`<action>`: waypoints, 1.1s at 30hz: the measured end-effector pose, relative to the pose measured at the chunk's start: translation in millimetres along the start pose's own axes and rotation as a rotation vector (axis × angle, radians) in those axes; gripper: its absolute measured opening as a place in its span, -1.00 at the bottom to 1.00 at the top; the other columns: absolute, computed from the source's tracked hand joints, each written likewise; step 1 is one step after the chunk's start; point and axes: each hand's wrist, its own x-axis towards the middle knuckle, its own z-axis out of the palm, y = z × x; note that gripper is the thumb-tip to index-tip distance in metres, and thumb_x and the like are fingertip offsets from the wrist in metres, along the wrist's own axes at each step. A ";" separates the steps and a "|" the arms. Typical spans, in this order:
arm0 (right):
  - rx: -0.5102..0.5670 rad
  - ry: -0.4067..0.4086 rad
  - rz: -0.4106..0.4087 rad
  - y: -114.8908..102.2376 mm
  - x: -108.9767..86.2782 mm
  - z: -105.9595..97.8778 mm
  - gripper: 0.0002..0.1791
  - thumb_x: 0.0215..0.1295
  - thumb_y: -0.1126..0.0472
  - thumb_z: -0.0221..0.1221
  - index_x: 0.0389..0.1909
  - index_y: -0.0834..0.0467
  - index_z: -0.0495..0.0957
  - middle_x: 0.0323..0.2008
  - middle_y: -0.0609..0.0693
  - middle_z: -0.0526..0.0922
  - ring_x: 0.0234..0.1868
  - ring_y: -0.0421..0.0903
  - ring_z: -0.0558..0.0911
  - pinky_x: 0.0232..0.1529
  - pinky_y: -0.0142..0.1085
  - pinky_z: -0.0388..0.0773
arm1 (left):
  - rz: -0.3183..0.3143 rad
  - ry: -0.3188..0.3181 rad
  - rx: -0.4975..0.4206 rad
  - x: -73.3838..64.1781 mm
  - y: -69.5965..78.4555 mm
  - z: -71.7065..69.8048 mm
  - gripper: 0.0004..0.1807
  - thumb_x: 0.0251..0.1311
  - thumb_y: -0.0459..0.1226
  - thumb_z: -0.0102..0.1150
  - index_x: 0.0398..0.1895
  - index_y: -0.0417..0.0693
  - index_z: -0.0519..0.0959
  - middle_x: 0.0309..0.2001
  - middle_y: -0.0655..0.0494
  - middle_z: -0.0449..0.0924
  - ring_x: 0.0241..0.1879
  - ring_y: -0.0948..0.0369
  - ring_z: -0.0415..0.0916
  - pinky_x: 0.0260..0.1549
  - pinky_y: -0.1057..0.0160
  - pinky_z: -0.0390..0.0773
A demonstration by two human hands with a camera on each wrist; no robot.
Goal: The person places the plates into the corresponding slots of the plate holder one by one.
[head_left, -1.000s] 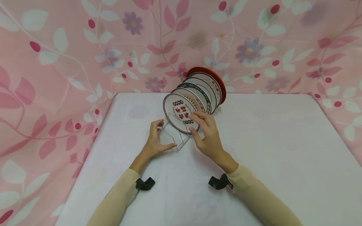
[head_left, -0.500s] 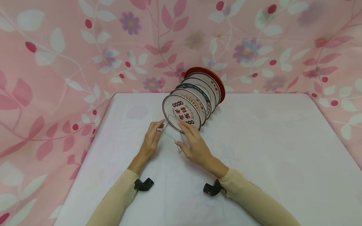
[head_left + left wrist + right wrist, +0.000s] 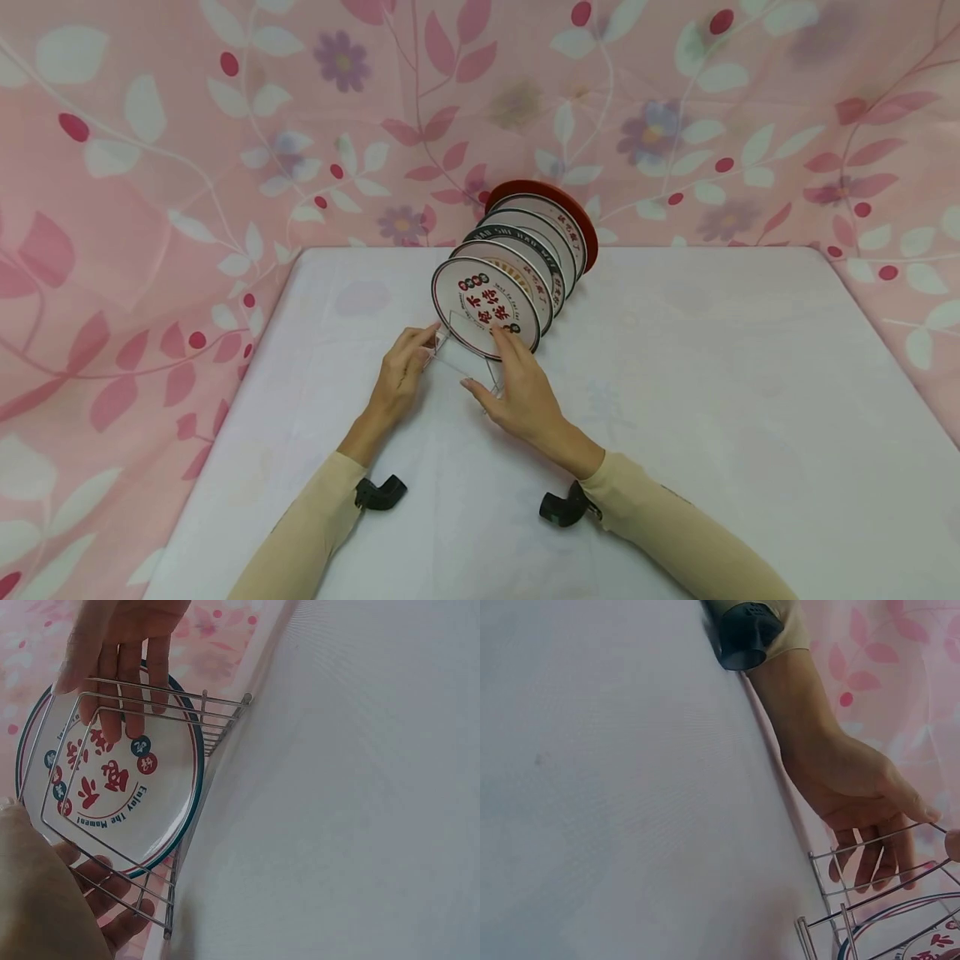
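A metal wire dish rack (image 3: 169, 915) holds several round plates standing in a row. The front plate (image 3: 486, 300), white with a dark rim and red characters, faces me. On the rack's left side, my left hand (image 3: 392, 390) grips the wire frame, its thumb on the front wire and its fingers along the outer side in the right wrist view. My right hand (image 3: 531, 402) holds the rack's right side, fingertips overlapping the front plate's lower edge. In the left wrist view, that hand's fingers (image 3: 112, 724) lie behind the side wires, with the thumb at the front corner.
At the back of the row stands an orange-red round piece (image 3: 591, 242), larger than the plates. The rack rests toward the far side of a white-covered table (image 3: 720, 392). A pink floral cloth (image 3: 300, 125) hangs behind it. Black devices (image 3: 564, 507) sit on both wrists.
My right hand has moved left and down from the front plate to the rack's right side. My left thumb has drawn in to the frame. The plates look almost unmoved.
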 end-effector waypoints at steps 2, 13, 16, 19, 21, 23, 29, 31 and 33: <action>-0.009 -0.022 0.017 -0.5 1.4 -2.8 -0.06 0.09 0.01 0.42 0.37 0.40 0.24 0.27 0.27 0.43 0.29 0.15 0.46 0.24 0.01 0.46 | 0.013 0.004 -0.014 0.9 0.6 1.0 -0.58 0.41 -0.46 -0.15 0.29 -0.27 0.43 -0.09 -0.17 0.53 -0.09 -0.01 0.51 -0.10 0.43 0.39; -0.031 -0.271 0.074 4.9 12.7 -33.1 -0.11 0.01 0.01 0.44 0.31 0.33 0.33 0.16 0.21 0.57 0.17 0.09 0.58 0.12 -0.05 0.55 | 0.084 -0.076 -0.053 11.5 47.5 -9.0 -0.60 0.30 -0.52 -0.05 0.17 -0.63 0.38 -0.21 -0.36 0.51 -0.28 0.00 0.49 -0.26 0.45 0.48; -0.024 -0.355 0.078 5.5 15.6 -43.2 -0.12 0.02 0.03 0.43 0.32 0.32 0.32 0.17 0.20 0.56 0.15 0.09 0.59 0.11 -0.04 0.56 | 0.095 -0.100 -0.075 11.0 48.8 -8.0 -0.56 0.40 -0.37 -0.05 0.16 -0.64 0.38 -0.23 -0.35 0.51 -0.28 -0.07 0.52 -0.24 0.40 0.53; -0.029 -0.430 0.065 5.6 18.1 -52.5 -0.11 0.05 0.03 0.41 0.35 0.32 0.27 0.23 0.22 0.51 0.17 0.10 0.58 0.14 -0.03 0.54 | 0.111 -0.118 -0.080 11.6 51.8 -6.7 -0.54 0.41 -0.32 -0.04 0.14 -0.64 0.39 -0.24 -0.36 0.51 -0.30 -0.03 0.52 -0.25 0.36 0.56; -0.027 -0.474 0.054 6.5 19.5 -57.6 -0.10 0.07 0.03 0.40 0.37 0.32 0.25 0.26 0.23 0.47 0.17 0.10 0.57 0.16 -0.03 0.53 | 0.121 -0.131 -0.078 12.0 54.5 -6.1 -0.56 0.39 -0.35 -0.02 0.14 -0.63 0.41 -0.26 -0.35 0.51 -0.31 0.03 0.50 -0.26 0.35 0.56; -0.022 -0.509 0.039 7.8 21.0 -61.4 -0.11 0.09 0.04 0.39 0.37 0.32 0.24 0.28 0.24 0.44 0.17 0.11 0.57 0.16 -0.03 0.53 | 0.134 -0.139 -0.079 12.1 55.6 -5.7 -0.57 0.38 -0.35 -0.01 0.13 -0.62 0.41 -0.28 -0.32 0.51 -0.31 0.10 0.47 -0.27 0.36 0.56; -0.002 -0.569 -0.003 15.2 23.9 -71.5 -0.12 0.07 0.04 0.40 0.35 0.33 0.28 0.21 0.23 0.52 0.14 0.11 0.59 0.13 -0.03 0.54 | 0.162 -0.162 -0.113 11.0 58.5 -2.4 -0.55 0.28 -0.43 0.09 0.16 -0.61 0.40 -0.31 -0.31 0.51 -0.34 0.11 0.49 -0.32 0.26 0.61; 0.009 -0.595 0.001 18.6 24.3 -74.9 -0.13 0.06 0.04 0.41 0.34 0.30 0.28 0.19 0.21 0.54 0.13 0.11 0.59 0.13 -0.03 0.54 | 0.168 -0.171 -0.133 10.5 59.4 -0.4 -0.53 0.26 -0.44 0.13 0.16 -0.61 0.39 -0.33 -0.32 0.51 -0.37 0.09 0.52 -0.37 0.20 0.63; 0.026 -0.622 0.011 21.9 24.1 -78.6 -0.14 0.05 0.06 0.41 0.34 0.27 0.28 0.19 0.19 0.55 0.13 0.11 0.59 0.13 -0.03 0.54 | 0.171 -0.185 -0.155 10.3 60.7 1.5 -0.51 0.27 -0.41 0.17 0.16 -0.62 0.38 -0.34 -0.32 0.52 -0.40 0.06 0.54 -0.41 0.16 0.64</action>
